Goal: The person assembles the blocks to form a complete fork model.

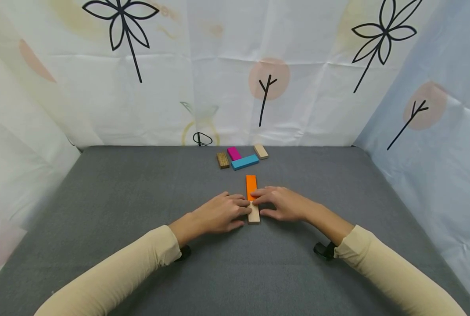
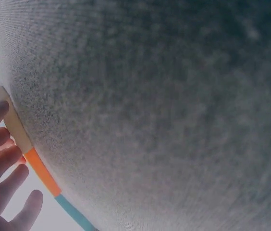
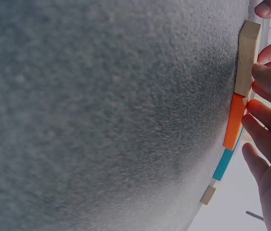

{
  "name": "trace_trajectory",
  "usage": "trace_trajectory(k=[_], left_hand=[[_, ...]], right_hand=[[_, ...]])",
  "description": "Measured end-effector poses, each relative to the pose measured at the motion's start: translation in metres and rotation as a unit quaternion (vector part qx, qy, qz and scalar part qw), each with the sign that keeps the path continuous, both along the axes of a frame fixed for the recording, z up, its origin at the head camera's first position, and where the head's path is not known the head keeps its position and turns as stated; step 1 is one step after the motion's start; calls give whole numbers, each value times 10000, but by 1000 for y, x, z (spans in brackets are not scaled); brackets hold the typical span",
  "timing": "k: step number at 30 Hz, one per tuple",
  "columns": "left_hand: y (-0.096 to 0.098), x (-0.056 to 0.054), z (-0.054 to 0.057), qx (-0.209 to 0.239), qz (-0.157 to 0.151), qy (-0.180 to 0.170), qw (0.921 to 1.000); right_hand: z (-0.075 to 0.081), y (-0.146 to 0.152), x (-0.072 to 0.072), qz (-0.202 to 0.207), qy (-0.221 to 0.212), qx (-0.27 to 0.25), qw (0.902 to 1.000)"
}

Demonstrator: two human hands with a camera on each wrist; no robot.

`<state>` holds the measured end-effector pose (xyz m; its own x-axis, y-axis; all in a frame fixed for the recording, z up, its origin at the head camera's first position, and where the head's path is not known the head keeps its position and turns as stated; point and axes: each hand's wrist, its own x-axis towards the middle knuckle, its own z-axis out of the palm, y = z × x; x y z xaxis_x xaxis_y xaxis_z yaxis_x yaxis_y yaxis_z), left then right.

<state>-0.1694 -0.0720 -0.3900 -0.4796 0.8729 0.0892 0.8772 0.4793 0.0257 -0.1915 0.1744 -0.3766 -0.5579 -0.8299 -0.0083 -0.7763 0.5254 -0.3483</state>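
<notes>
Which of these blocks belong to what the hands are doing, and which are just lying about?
Seemingly in use:
near pale block, between the left hand and right hand
orange block, end to end with it

Apparently just lying about, behind them:
brown block
pink block
blue block
far pale block

Front block (image 1: 253,216): was pale tan.
Middle block (image 1: 251,184): was orange.
Leftmost block (image 1: 223,160): was brown, dark-grained.
Block beside it (image 1: 234,153): was magenta.
Crosswise block (image 1: 245,163): was blue.
Tabletop (image 1: 112,193): was grey.
Backdrop (image 1: 227,70): was white with black leaf outlines, peach circles.
</notes>
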Motion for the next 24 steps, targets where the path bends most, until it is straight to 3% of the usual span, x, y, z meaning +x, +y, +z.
trace_trajectory(k=[7, 12, 15, 19, 24], left_hand=[[-4, -4, 1, 1, 33, -329, 9995], [-7, -18, 2, 269, 108, -287, 9992], [-10, -30, 4, 388, 494, -133, 9979], [-11, -49, 7, 440, 1273, 8, 9909], [-7, -70, 8, 200, 2006, -180, 9793]], right_hand=[[0, 5, 6, 65, -32, 36, 10000], [-1, 5, 7, 84, 9, 46, 10000], [0, 3, 7, 26, -18, 53, 10000], [1, 1, 5, -67, -66, 82, 9999], [1, 1, 4, -58, -45, 108, 9999]])
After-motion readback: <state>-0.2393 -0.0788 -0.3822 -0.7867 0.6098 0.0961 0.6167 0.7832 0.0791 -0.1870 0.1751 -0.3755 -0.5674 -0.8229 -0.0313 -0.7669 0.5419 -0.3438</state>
